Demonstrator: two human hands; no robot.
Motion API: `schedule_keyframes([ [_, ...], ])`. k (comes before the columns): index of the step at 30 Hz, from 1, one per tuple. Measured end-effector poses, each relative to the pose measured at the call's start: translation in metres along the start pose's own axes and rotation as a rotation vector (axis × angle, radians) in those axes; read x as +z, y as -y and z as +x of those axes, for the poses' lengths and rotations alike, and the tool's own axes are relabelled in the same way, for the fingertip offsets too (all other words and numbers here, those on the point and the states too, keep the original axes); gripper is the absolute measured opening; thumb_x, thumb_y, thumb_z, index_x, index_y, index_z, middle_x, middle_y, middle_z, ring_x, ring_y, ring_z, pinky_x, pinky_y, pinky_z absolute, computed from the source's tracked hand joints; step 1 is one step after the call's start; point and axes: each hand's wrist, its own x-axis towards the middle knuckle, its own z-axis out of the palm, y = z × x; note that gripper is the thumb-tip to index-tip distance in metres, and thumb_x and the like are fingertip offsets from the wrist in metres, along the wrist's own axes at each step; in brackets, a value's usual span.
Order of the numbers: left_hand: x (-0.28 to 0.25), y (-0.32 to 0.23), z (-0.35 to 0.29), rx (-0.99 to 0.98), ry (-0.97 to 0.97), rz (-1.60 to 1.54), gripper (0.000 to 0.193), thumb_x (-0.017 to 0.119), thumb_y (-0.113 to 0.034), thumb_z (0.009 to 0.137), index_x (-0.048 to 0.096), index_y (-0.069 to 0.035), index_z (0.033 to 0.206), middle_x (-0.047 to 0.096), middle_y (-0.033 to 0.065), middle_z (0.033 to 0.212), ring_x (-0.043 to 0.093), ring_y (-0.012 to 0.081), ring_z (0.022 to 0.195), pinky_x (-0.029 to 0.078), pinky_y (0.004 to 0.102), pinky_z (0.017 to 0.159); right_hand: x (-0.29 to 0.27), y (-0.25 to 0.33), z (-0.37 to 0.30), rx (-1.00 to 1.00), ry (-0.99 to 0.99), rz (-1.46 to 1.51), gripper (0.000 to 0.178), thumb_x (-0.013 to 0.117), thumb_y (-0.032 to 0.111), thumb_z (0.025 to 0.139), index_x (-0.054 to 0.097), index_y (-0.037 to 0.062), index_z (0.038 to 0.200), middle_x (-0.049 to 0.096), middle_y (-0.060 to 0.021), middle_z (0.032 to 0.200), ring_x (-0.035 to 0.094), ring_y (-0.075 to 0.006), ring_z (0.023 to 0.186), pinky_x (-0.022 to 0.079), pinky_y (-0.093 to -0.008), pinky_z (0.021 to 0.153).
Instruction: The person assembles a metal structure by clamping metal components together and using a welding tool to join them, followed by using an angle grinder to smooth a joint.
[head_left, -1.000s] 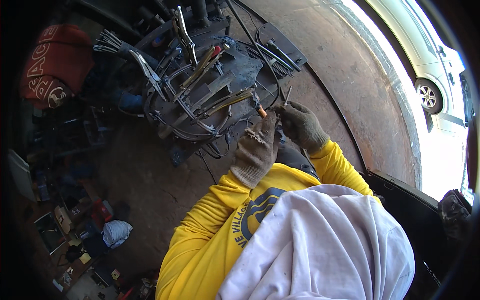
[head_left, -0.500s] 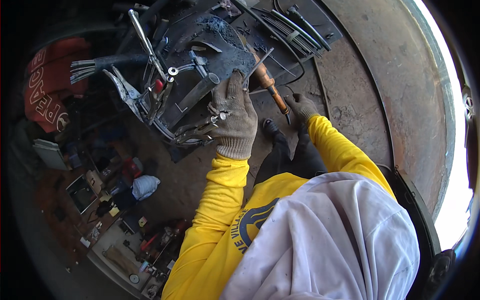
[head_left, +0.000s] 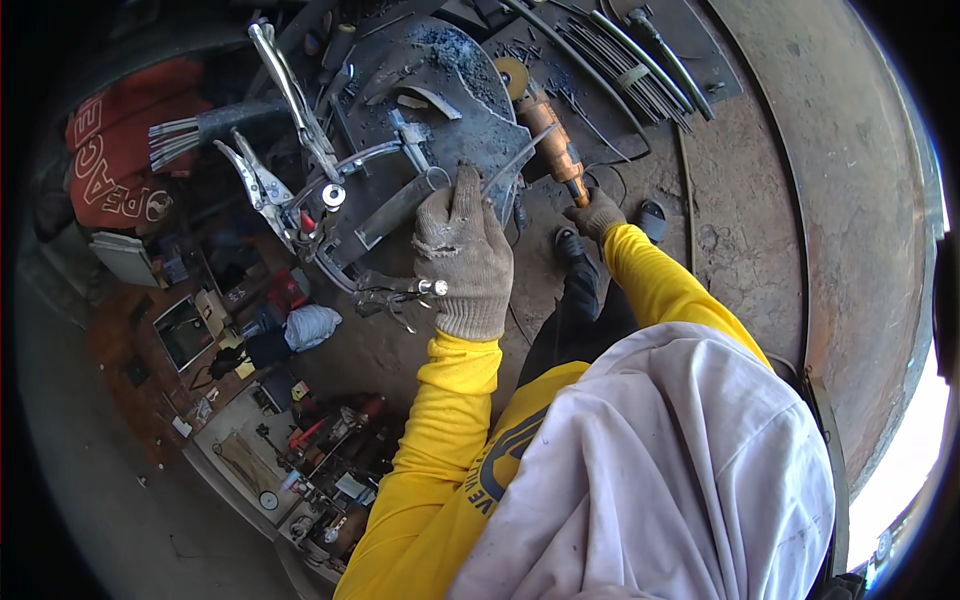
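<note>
My left hand (head_left: 466, 255), in a worn knit glove, is closed with a thin metal rod (head_left: 520, 160) poking up from beside its thumb. Just left of the fingertips lies a short metal pipe (head_left: 400, 208), with a locking clamp (head_left: 395, 290) near the wrist. My right hand (head_left: 598, 214), also gloved, is closed around the dark rear end of an orange grinder (head_left: 553, 140). A round disc (head_left: 513, 76) sits at the grinder's far end, over the dark work table (head_left: 480, 120).
Large locking pliers (head_left: 295, 100) and a second pair (head_left: 255, 185) stand at the table's left. A bundle of rods (head_left: 625, 75) lies at the far right, with a cable (head_left: 570, 70) beside it. A red cloth (head_left: 130, 150) hangs at left. Cluttered shelving (head_left: 240, 440) stands lower left.
My right hand has moved up and left onto the grinder's rear end. The grinder's disc has come into sight. My left hand and the rod have drawn slightly back toward me.
</note>
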Motion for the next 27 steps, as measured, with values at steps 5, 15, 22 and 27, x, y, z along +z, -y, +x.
schedule_keyframes([
  [5, 0.007, 0.024, -0.01, -0.002, -0.06, -0.252, 0.036, 0.066, -0.009, 0.091, 0.067, -0.008, 0.127, 0.061, 0.0152, 0.094, 0.061, 0.0332, 0.084, 0.052, 0.0443, 0.074, -0.017, -0.003, -0.03, -0.124, -0.127, -0.153, 0.05, 0.069, 0.033, 0.083, 0.062, -0.0004, 0.119, 0.069, -0.0255, 0.109, 0.067, -0.0391, 0.103, 0.053, -0.0443, 0.088],
  [15, 0.008, 0.03, -0.014, 0.006, -0.099, -0.043, 0.033, 0.068, -0.02, 0.09, 0.069, -0.011, 0.122, 0.061, 0.0116, 0.097, 0.06, 0.0293, 0.09, 0.048, 0.0448, 0.081, -0.096, -0.064, -0.247, 0.052, -0.147, -0.13, 0.045, 0.07, 0.03, 0.08, 0.063, 0.0018, 0.114, 0.07, -0.0263, 0.107, 0.066, -0.0424, 0.107, 0.052, -0.0467, 0.09],
  [22, -0.002, 0.028, -0.021, 0.025, -0.155, 0.003, 0.04, 0.068, -0.028, 0.092, 0.064, -0.016, 0.131, 0.057, 0.008, 0.119, 0.058, 0.0264, 0.104, 0.046, 0.0465, 0.091, -0.092, -0.108, -0.305, -0.067, -0.386, 0.036, 0.04, 0.073, 0.028, 0.079, 0.063, 0.0029, 0.109, 0.071, -0.0215, 0.096, 0.071, -0.0361, 0.089, 0.053, -0.0447, 0.078],
  [27, -0.013, 0.02, -0.023, -0.016, -0.137, 0.0, 0.047, 0.065, -0.028, 0.094, 0.057, -0.015, 0.138, 0.05, 0.013, 0.135, 0.052, 0.0322, 0.119, 0.044, 0.0503, 0.1, -0.103, -0.075, -0.333, -0.112, -0.424, 0.075, 0.042, 0.074, 0.027, 0.081, 0.063, 0.0043, 0.115, 0.072, -0.0189, 0.097, 0.07, -0.0322, 0.089, 0.053, -0.0429, 0.079],
])
